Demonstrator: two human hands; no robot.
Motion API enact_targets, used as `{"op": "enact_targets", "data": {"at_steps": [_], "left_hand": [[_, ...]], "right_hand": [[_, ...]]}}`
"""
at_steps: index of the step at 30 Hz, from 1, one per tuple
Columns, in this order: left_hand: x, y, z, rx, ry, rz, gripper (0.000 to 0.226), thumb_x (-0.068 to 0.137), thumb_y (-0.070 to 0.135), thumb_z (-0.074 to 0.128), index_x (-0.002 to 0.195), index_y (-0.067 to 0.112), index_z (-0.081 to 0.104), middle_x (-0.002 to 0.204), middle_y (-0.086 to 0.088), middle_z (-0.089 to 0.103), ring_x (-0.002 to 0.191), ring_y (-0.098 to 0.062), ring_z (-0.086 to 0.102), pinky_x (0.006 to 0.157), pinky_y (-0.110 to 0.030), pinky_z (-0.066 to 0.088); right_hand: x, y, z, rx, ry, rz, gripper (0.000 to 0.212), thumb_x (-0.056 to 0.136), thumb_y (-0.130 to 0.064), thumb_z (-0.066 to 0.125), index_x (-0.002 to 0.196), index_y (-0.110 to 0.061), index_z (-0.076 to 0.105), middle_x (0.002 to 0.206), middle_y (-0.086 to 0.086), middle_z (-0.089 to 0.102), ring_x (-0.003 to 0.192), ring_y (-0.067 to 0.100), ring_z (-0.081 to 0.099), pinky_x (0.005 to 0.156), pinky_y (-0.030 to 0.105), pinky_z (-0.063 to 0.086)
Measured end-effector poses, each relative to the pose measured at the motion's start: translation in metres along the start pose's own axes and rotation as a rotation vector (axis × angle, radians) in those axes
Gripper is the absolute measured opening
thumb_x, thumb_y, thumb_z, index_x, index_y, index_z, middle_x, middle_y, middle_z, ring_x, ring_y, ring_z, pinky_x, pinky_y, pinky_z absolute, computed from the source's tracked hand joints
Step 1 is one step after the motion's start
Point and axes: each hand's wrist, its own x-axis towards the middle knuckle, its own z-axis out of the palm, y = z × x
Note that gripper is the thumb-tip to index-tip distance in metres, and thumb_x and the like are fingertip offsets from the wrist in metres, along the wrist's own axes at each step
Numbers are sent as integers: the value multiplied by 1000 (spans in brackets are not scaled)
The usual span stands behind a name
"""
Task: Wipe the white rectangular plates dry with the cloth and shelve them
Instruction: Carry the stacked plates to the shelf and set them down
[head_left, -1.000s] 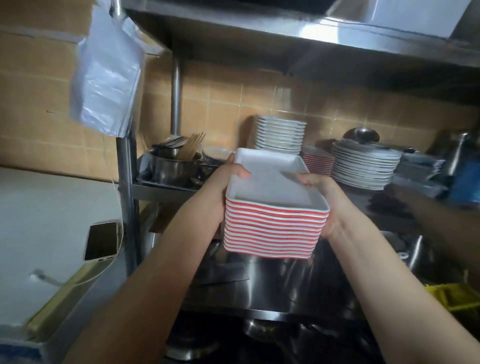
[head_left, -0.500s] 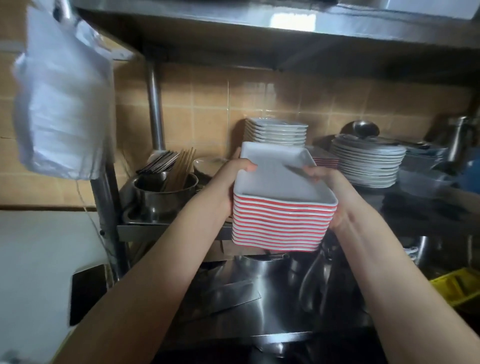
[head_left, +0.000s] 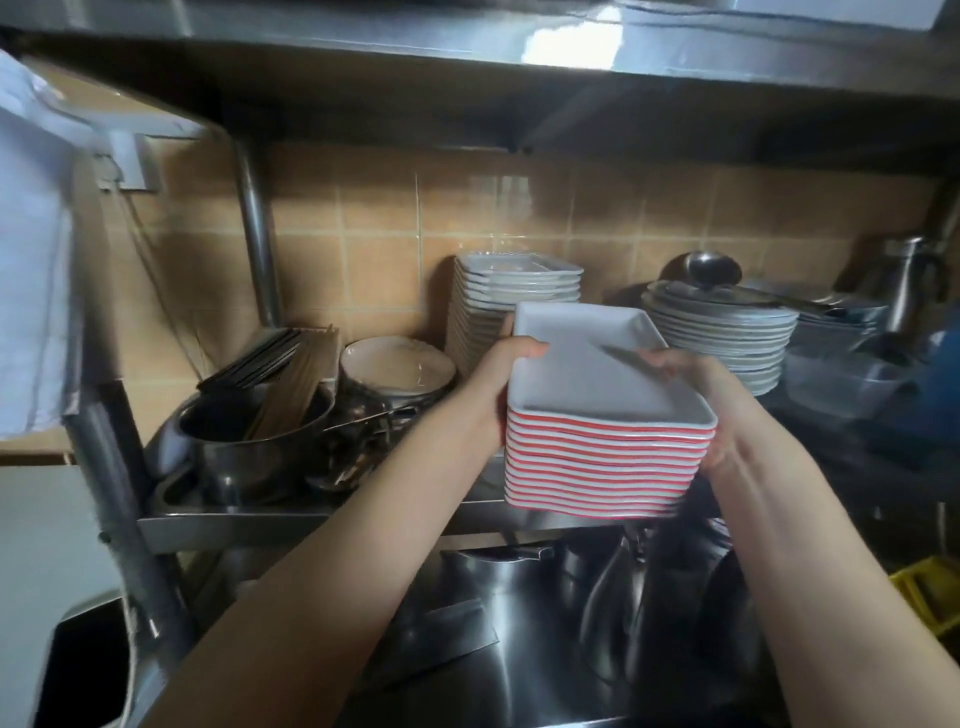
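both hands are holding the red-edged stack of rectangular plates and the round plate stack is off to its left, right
Wrong side: the head view shows the round plate stack to the right of the red-edged stack. The left hand and right hand do both hold it.

Stack of white rectangular plates (head_left: 597, 457), red-edged, level, before shelf

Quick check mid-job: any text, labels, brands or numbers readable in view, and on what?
None readable.
The stack of plates, gripped by the left hand and right hand, shows only red stripes, no lettering.
The white plastic bag hanging at the left is blurred; no print can be made out on it.
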Motion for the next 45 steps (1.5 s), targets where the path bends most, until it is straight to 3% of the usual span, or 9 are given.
{"op": "enact_targets", "data": {"at_steps": [6, 9, 13, 15, 18, 26, 34, 37, 45], "left_hand": [[53, -16, 37, 24, -10, 12, 29, 88, 2, 46, 106, 22, 56, 79, -4, 65, 67, -17, 62, 45, -15, 48], [74, -23, 55, 3, -5, 9, 25, 89, 4, 47, 96, 25, 59, 77, -4, 65, 66, -16, 61, 45, -15, 48], [102, -36, 73, -23, -10, -3, 24, 90, 5, 45, 83, 23, 57, 62, -1, 67, 58, -15, 63, 52, -19, 50], [117, -42, 77, -18, 20, -44, 17, 89, 8, 48, 84, 20, 59, 72, -6, 64, 67, -20, 59, 64, -27, 48], [142, -48, 83, -19, 26, -19, 19, 87, 6, 46, 98, 15, 58, 90, -13, 60, 76, -23, 56, 70, -31, 46], [200, -52, 97, 23, 23, 6, 27, 88, 6, 43, 112, 14, 52, 86, -11, 58, 74, -23, 55, 64, -29, 46], [250, -61, 105, -8, 95, 52, 18, 88, 6, 41, 95, 13, 56, 81, -11, 58, 71, -23, 55, 64, -28, 45], [266, -65, 107, 1, 129, 89, 24, 87, 5, 41, 105, 13, 55, 83, -11, 57, 72, -24, 55, 64, -29, 45], [296, -65, 103, 64, 186, 135, 18, 86, 2, 39, 87, 11, 55, 86, -14, 54, 80, -27, 53, 72, -33, 43]], "right_hand": [[40, -29, -44, -26, 61, 2, 29, 87, -22, 54, 107, 0, 56, 69, 14, 65, 57, 26, 62, 55, 30, 51], [55, -40, -62, -31, 77, -58, 40, 84, -22, 56, 120, -5, 53, 89, 15, 61, 74, 28, 59, 65, 34, 49], [68, -51, -79, -27, 55, -172, 30, 88, -18, 54, 115, -9, 58, 83, 12, 67, 68, 23, 64, 59, 27, 52], [72, -56, -86, -18, 62, -210, 27, 90, -19, 54, 114, -9, 61, 78, 8, 71, 65, 18, 67, 48, 19, 52], [82, -58, -95, -21, 79, -325, 32, 91, -20, 56, 122, -13, 62, 102, 7, 71, 88, 17, 68, 54, 16, 54], [173, -87, -124, -36, 41, -327, 12, 92, -11, 52, 91, -14, 63, 62, -2, 68, 60, 11, 66, 50, 16, 49], [238, -100, -148, -59, -24, -224, 6, 89, -15, 56, 87, -12, 61, 59, 2, 66, 55, 13, 64, 55, 25, 48], [256, -102, -153, -27, -35, -211, 4, 87, -14, 60, 84, -11, 62, 60, 3, 66, 57, 16, 64, 51, 22, 49], [301, -109, -151, -41, -97, -160, 18, 91, -6, 48, 74, -9, 55, 46, 0, 58, 43, 11, 59, 42, 16, 44]]}}
